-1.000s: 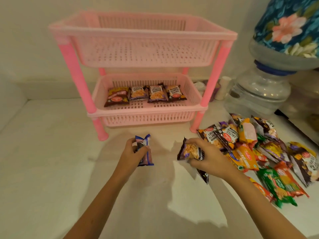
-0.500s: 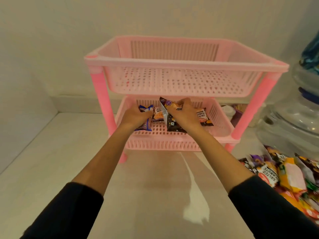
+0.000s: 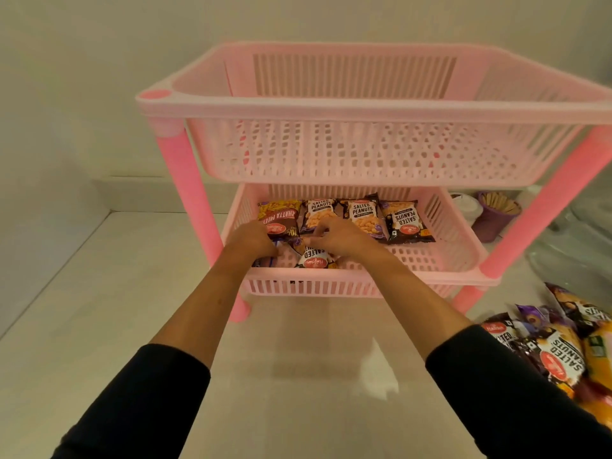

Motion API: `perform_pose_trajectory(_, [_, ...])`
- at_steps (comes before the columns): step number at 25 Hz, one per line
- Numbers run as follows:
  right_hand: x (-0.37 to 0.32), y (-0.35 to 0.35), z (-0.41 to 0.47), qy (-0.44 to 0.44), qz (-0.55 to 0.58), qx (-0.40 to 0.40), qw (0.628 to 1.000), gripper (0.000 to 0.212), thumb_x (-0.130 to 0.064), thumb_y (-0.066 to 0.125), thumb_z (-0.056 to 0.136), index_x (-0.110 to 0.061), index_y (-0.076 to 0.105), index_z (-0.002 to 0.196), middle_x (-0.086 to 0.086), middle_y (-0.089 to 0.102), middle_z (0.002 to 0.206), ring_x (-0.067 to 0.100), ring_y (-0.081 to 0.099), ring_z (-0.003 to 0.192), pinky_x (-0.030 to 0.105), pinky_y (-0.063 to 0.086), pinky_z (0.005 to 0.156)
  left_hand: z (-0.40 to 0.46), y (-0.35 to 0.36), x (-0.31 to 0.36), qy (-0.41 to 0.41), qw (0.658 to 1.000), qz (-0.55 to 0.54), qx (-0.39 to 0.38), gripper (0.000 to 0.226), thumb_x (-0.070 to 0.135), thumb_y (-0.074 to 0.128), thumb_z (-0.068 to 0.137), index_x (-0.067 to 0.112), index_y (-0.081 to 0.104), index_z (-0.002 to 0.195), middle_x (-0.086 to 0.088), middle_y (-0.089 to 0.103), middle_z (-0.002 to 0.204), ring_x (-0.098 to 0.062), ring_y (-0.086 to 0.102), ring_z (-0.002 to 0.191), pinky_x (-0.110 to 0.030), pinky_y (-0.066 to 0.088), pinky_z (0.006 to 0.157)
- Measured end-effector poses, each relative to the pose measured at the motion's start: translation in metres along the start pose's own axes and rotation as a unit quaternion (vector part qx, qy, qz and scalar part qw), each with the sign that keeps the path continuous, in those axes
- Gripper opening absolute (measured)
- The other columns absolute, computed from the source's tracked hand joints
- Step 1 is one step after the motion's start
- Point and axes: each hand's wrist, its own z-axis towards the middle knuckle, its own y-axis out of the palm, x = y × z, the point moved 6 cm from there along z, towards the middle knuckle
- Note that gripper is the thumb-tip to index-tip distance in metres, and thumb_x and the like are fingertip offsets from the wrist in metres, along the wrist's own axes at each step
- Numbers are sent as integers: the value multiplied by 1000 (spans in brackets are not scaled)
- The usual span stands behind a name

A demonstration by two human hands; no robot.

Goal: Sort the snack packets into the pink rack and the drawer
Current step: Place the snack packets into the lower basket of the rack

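Observation:
The pink rack (image 3: 331, 109) has two perforated trays. Its lower tray (image 3: 430, 260) holds a back row of several snack packets, among them a salted peanuts packet (image 3: 405, 220) at the right. Both hands reach into the front of that tray. My left hand (image 3: 250, 240) presses on a blue packet (image 3: 263, 261), mostly hidden under it. My right hand (image 3: 337, 235) holds a salted peanuts packet (image 3: 314, 256) lying on the tray floor. A pile of loose packets (image 3: 559, 349) lies on the surface at the lower right.
A purple cup (image 3: 495, 217) and a white container (image 3: 465, 207) stand behind the rack's right leg. Part of a clear water bottle (image 3: 583, 246) shows at the right edge. A wall runs behind and to the left.
Both hands carried their packets from the surface into the lower tray and lowered them to its floor in front of the back row. The view moved closer to the rack.

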Motion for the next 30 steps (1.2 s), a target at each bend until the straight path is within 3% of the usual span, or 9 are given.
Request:
perform_pose_trajectory(2, [1, -4, -2, -33, 0, -35, 999, 34, -28, 70, 84, -9, 62, 112, 10, 53, 130, 21, 58, 96, 34, 53, 81, -1, 0, -1, 6, 999, 36, 8, 37, 23, 70, 82, 3, 64, 113, -16, 67, 111, -31, 65, 100, -32, 52, 78])
perform_pose_trajectory(4, [3, 5, 1, -40, 17, -88, 995, 34, -18, 74, 81, -17, 61, 112, 2, 49, 135, 6, 58, 80, 21, 54, 63, -2, 1, 0, 11, 998, 59, 20, 39, 23, 70, 82, 3, 63, 115, -15, 66, 114, -30, 63, 104, -33, 50, 82])
perform_pose_trajectory(6, [7, 18, 11, -51, -24, -86, 995, 39, -19, 76, 78, -23, 58, 112, 0, 54, 131, -3, 52, 70, 11, 43, 51, -3, 2, 0, 13, 997, 67, 28, 42, 25, 70, 82, 3, 61, 117, -15, 65, 116, -30, 62, 106, -33, 50, 85])
perform_pose_trajectory(14, [14, 29, 18, -64, -64, -34, 995, 49, -27, 76, 77, -22, 51, 119, -1, 59, 115, 6, 49, 79, 16, 36, 58, -8, 2, 3, 12, 996, 88, 28, 45, 33, 67, 85, 2, 61, 117, -16, 65, 117, -30, 62, 107, -34, 50, 88])
perform_pose_trajectory(18, [2, 13, -8, -63, -39, -24, 997, 45, -17, 75, 80, -12, 52, 118, -10, 50, 86, 13, 49, 82, 18, 35, 55, -21, -12, 7, 28, 995, 78, 48, 41, 36, 65, 87, 2, 64, 111, -16, 67, 112, -31, 63, 102, -34, 48, 79])
perform_pose_trajectory(22, [-8, -24, -61, -86, 44, 154, 983, 31, -14, 70, 84, -10, 56, 111, 0, 54, 74, 15, 52, 66, 27, 42, 62, -59, -33, 28, 57, 985, 31, 158, 33, 31, 54, 93, 9, 57, 118, -13, 64, 113, -33, 60, 104, -35, 43, 73])
perform_pose_trajectory(26, [11, -31, -142, -154, 66, 321, 932, 13, -7, 60, 84, -10, 61, 97, 8, 60, 67, 18, 54, 60, 35, 47, 67, -131, -16, 74, 256, 921, -77, 282, 24, 14, 54, 87, 10, 63, 109, -11, 65, 107, -32, 60, 97, -42, 50, 78])
perform_pose_trajectory(28, [39, -22, -179, -135, 54, 354, 924, 13, -6, 60, 82, -12, 62, 94, 4, 61, 73, 18, 55, 65, 34, 46, 62, -169, 9, 97, 351, 881, -132, 288, 20, 7, 56, 84, 8, 66, 101, -8, 67, 99, -27, 62, 87, -38, 50, 74])
perform_pose_trajectory(30, [76, -15, -210, -95, 24, 370, 924, 15, -3, 61, 80, -9, 63, 94, 4, 63, 83, 19, 58, 75, 32, 45, 68, -191, 43, 118, 385, 871, -181, 246, 16, 8, 56, 84, 11, 65, 98, -3, 67, 94, -19, 60, 78, -33, 49, 68])
